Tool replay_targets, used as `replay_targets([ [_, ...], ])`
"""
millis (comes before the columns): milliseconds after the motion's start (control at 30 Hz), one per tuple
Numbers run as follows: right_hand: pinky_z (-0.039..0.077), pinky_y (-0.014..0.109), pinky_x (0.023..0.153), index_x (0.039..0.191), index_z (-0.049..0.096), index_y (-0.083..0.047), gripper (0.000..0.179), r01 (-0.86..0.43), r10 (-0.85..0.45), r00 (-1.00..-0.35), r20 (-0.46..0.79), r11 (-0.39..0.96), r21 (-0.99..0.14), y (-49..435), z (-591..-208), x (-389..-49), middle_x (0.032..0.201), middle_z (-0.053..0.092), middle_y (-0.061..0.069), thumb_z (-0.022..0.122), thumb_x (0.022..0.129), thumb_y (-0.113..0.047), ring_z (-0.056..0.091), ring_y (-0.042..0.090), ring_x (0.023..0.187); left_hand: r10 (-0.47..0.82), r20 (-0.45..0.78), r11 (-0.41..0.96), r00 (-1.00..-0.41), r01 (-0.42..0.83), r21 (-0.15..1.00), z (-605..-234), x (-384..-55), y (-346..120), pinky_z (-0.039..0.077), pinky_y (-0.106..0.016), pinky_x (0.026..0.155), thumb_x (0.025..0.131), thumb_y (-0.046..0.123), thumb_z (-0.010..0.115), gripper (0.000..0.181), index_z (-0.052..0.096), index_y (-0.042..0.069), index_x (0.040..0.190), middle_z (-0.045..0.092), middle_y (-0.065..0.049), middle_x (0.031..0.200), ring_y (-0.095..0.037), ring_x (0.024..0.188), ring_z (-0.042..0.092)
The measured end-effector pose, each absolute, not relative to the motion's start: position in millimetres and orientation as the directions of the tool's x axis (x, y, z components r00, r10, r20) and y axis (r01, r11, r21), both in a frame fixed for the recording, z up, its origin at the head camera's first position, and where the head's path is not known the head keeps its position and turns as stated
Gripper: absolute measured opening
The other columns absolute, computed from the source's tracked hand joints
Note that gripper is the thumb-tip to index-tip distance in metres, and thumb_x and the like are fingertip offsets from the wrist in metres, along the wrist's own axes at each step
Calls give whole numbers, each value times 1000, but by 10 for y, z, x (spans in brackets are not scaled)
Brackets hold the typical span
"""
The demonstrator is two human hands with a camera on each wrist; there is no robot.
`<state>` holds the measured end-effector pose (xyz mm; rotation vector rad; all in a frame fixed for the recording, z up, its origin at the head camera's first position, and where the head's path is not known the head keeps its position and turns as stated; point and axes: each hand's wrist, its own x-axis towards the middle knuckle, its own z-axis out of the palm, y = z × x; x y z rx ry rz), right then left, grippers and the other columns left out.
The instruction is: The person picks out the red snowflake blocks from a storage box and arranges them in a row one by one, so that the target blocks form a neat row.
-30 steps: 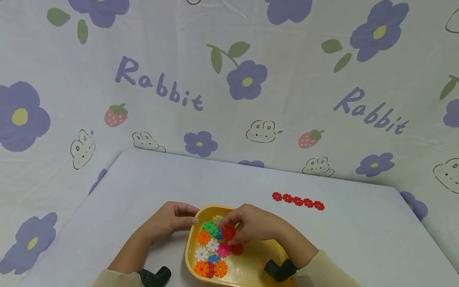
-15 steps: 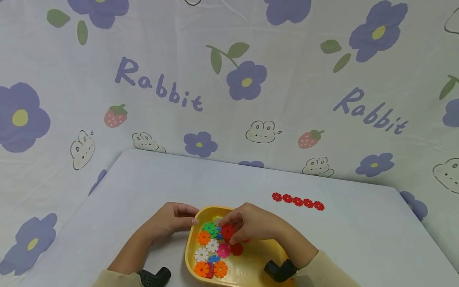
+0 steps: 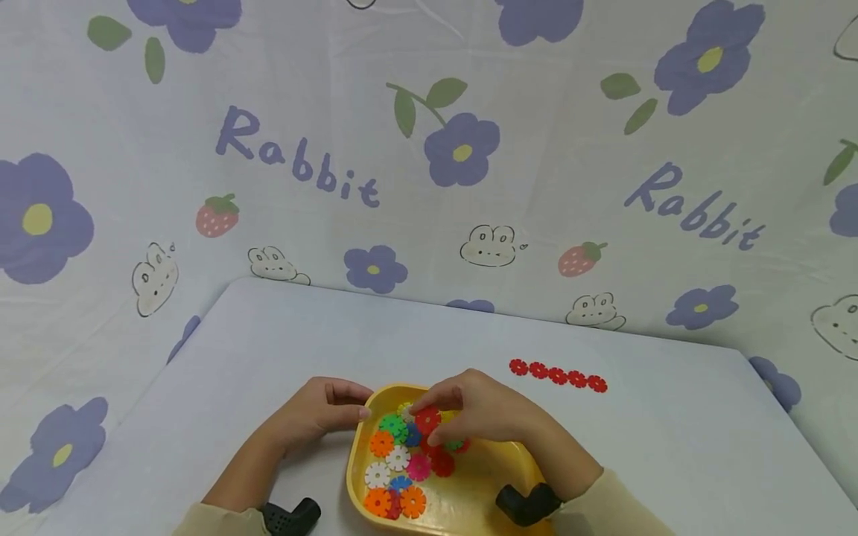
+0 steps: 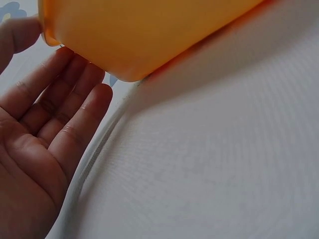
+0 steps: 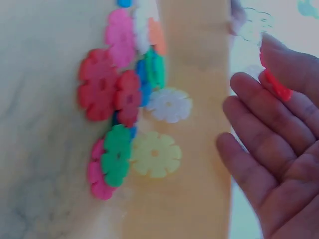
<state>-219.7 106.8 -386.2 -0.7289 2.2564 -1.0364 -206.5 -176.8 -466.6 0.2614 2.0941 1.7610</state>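
Observation:
My left hand [image 3: 322,409] holds the far left corner of a yellow plastic tray [image 3: 479,495], thumb at the rim and fingers against the outer wall. In the left wrist view, these fingertips lie under the lip of the tray [image 4: 144,35]. Over the tray, my right hand [image 3: 485,409] pinches a red flower-shaped plastic disc [image 3: 427,420] between thumb and index finger. The right wrist view shows that red disc [image 5: 278,85] edge-on and partly covered by the thumb; the other fingers are slightly bent. Below lie loose discs, among them a green disc [image 3: 393,426] and a pink disc [image 3: 418,467].
Several red discs form a joined row [image 3: 558,376] on the white table [image 3: 375,327], behind the tray to the right. White, orange and blue discs crowd the tray's left side. A patterned curtain [image 3: 415,223] hangs behind the table. Black wrist devices [image 3: 291,515] sit by both sleeves.
My right hand has risen slightly from the pile with the red disc pinched in it, uncovering a green disc beneath. My left hand stays at the tray corner.

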Motion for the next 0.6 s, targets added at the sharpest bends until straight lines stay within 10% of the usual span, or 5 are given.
replay_targets([
  [600,58,29,86,121,70,-23,38,-299,-419,-900,121,394,-869,1888,-3570,-2146,123,69,-1,79,83,-26,68,17,109,379,-184,193,-907,-117,974,-4656,-2073,-1757,57,-35,90,87,32,75,42,69,5,119,71,-9,118,-20,103,68],
])
